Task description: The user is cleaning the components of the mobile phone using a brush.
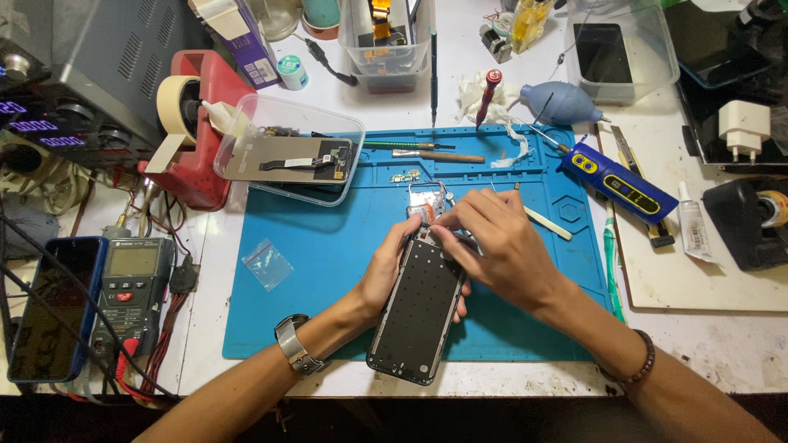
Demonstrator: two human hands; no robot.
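Note:
An opened phone frame [420, 312], dark with rows of small holes, lies lengthwise on the blue work mat [328, 246]. My left hand [386, 267] grips its left edge near the top, thumb over the rim. My right hand [501, 246] comes in from the right, with its fingertips pinched on a small part at the frame's top end. A small metal bracket [427, 197] lies just beyond the frame. What the right fingers pinch is hidden.
A clear tray [287, 156] with a screen part sits at the mat's back left. Screwdrivers, tweezers and a blue soldering tool [616, 180] lie at the back and right. A multimeter [131, 283] and a phone [49, 308] lie at left, with a tape dispenser behind them.

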